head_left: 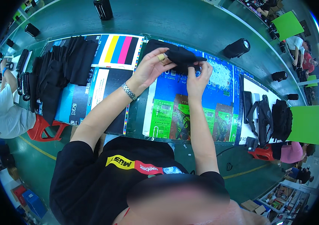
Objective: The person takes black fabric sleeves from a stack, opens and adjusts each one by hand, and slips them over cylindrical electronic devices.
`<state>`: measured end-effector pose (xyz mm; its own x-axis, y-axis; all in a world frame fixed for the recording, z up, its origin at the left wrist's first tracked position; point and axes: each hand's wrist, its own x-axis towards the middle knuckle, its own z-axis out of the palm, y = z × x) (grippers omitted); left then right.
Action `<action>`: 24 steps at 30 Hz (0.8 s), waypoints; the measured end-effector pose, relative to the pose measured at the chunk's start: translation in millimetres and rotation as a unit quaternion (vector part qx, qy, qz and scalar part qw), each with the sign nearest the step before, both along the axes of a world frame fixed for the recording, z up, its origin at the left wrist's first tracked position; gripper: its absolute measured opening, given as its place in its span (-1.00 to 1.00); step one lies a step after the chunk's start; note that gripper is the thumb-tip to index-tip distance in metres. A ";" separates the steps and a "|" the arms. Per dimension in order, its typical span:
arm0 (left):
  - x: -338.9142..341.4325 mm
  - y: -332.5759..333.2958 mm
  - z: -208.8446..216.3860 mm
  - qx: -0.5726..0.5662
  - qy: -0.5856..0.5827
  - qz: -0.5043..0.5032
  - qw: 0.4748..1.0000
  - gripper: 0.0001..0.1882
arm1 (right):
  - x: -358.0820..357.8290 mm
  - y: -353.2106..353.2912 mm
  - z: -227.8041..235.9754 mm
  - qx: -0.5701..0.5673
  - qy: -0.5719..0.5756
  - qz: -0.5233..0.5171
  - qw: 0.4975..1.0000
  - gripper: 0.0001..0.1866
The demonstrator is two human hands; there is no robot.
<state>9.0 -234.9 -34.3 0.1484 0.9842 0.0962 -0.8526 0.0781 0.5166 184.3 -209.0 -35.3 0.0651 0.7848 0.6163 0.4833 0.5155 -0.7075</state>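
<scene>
A piece of black cloth (182,56), perhaps a pouch or sleeve, is stretched between my two hands over the far edge of a blue printed sheet (167,90). My left hand (154,65), with a yellow band on one finger and a metal watch at the wrist, grips its left end. The fingers of my right hand (199,77) pinch the cloth near its right end. More dark cloth lies behind and beneath it. Beside my right hand, many small white bits (219,73) are scattered on the sheet.
Black cloth pieces (60,63) are piled on the table at left, near a colour-striped sheet (116,50). Black bags (264,116) lie at right. Black cylindrical speakers (237,48) stand along the green surface beyond. A co-worker (7,112) sits at far left by a red stool (47,129).
</scene>
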 end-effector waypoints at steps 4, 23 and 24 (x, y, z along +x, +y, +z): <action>9.7 -1.5 -1.3 -0.019 0.028 -0.045 0.998 -0.77 | -0.3 2.1 -1.3 -0.155 0.234 0.010 0.960 -0.79; -1.9 6.9 -18.8 -0.046 -0.123 -0.043 0.990 -0.85 | -1.2 11.3 -22.3 -0.370 0.586 0.282 0.664 -0.66; -0.5 6.9 -20.3 -0.067 -0.129 -0.059 0.988 -0.86 | -0.9 12.9 -22.4 -0.374 0.601 0.287 0.645 -0.64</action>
<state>8.5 -227.9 -54.7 0.2499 0.9682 0.0152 -0.9354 0.2373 0.2623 183.4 -196.1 -57.7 -0.2916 0.9405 -0.1744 -0.7653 -0.3388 -0.5473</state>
